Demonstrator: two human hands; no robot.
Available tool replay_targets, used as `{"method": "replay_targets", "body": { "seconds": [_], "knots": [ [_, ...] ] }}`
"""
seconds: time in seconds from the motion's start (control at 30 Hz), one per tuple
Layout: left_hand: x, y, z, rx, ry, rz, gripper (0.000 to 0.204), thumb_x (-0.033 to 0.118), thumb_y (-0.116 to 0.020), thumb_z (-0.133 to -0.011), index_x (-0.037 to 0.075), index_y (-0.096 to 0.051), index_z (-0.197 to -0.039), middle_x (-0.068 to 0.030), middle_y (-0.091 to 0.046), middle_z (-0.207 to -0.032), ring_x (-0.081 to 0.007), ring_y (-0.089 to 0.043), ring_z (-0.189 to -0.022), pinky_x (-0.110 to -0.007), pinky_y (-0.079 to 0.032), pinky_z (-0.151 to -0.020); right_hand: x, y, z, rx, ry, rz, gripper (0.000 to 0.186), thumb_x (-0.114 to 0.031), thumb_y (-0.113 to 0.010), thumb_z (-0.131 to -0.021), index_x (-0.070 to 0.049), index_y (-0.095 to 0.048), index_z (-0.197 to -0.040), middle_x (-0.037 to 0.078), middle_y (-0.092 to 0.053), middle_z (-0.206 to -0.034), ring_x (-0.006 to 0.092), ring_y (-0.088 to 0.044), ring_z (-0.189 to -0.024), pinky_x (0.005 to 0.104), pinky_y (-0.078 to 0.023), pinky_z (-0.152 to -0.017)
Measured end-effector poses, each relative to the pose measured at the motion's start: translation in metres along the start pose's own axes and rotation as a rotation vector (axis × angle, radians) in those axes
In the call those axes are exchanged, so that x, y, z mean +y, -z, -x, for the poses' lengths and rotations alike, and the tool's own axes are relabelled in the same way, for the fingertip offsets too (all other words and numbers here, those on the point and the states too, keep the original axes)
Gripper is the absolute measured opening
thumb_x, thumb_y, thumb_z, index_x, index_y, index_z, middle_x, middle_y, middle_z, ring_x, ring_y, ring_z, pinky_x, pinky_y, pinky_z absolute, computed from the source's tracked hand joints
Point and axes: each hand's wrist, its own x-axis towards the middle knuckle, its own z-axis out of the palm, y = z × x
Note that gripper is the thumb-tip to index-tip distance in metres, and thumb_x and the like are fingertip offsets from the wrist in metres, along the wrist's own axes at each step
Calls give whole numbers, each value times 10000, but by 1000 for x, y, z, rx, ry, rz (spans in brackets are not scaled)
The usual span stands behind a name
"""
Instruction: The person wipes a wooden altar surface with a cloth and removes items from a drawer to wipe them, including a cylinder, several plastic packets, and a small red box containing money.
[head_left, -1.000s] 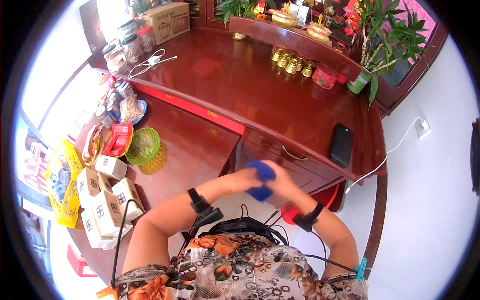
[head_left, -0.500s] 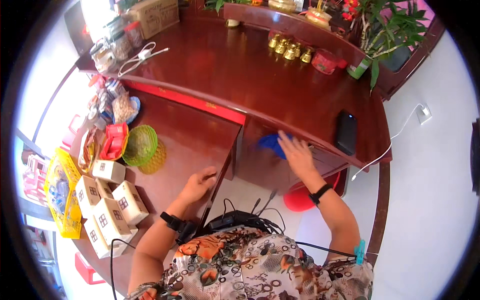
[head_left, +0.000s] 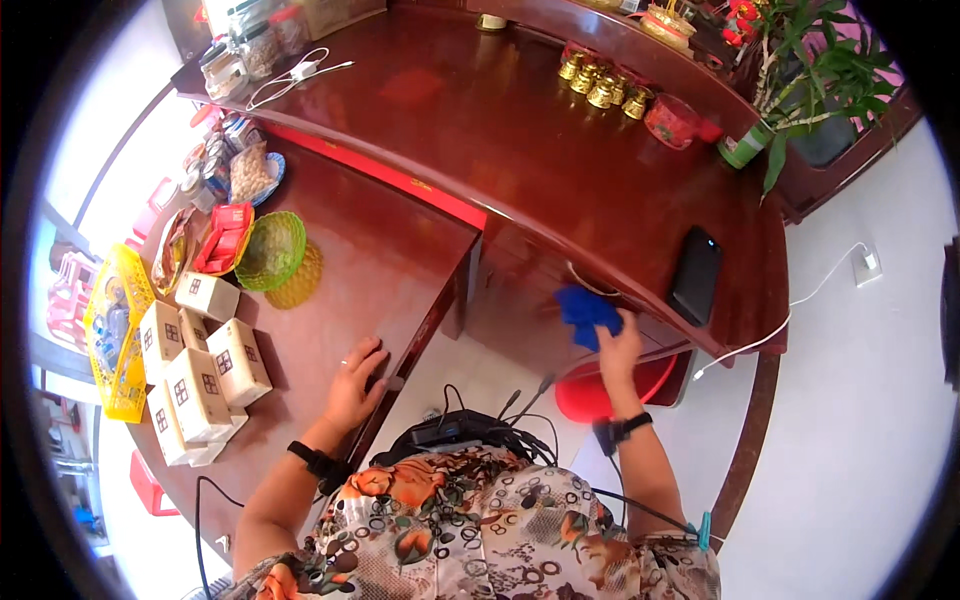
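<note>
My right hand (head_left: 618,350) grips a blue cloth (head_left: 580,310) against the dark red drawer front (head_left: 530,290), just below its curved handle (head_left: 590,277). My left hand (head_left: 356,380) lies open on the lower wooden tabletop (head_left: 350,280) near its inner edge, fingers apart. To its left are several cream boxes with printed windows (head_left: 195,380), a green woven basket (head_left: 270,245) and a red packet pile (head_left: 225,235). A black rectangular device (head_left: 696,275) lies on the upper top above my right hand.
A yellow plastic basket (head_left: 117,330) holds items at the left edge. Several gold pots (head_left: 600,88), a red tin (head_left: 668,118) and a potted plant (head_left: 745,145) stand at the back. A white cord (head_left: 800,302) hangs by the wall; below is a red round object (head_left: 605,400).
My hands were together on the cloth; the left has moved left onto the lower tabletop. My right hand took the cloth to the drawer front and moved from above its handle to below it.
</note>
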Motion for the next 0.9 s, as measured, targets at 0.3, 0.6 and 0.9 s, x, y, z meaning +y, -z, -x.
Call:
{"method": "replay_targets", "body": {
  "seconds": [0.3,0.6,0.9],
  "knots": [
    [5,-5,6,-54,-65,-251,397,130,-615,-858,24,-558,-1237,-167,-504,-1350,-377,-453,-1272,-441,-410,-1045,-84,-77,-42,-300,945,135,425,-11,-566,-798,-85,-600,-1215,94,-521,-1362,348,-553,-1067,450,-438,-914],
    [6,1,3,-21,-36,-234,425,109,-617,-850,46,-548,-1265,-171,-509,-1347,-373,-500,-1213,-441,-427,-1019,-28,-47,-49,-401,1205,416,319,-55,-550,-831,36,-619,-1128,85,-561,-1326,298,-526,-1036,427,-443,-891],
    [1,-10,12,31,-96,-249,389,116,-636,-821,16,-579,-1193,-168,-512,-1334,-363,-457,-1270,-438,-415,-1047,4,23,-8,-419,794,499,408,23,-587,-731,-52,-629,-1130,88,-600,-1170,339,-519,-1078,444,-438,-942]
  ]
}}
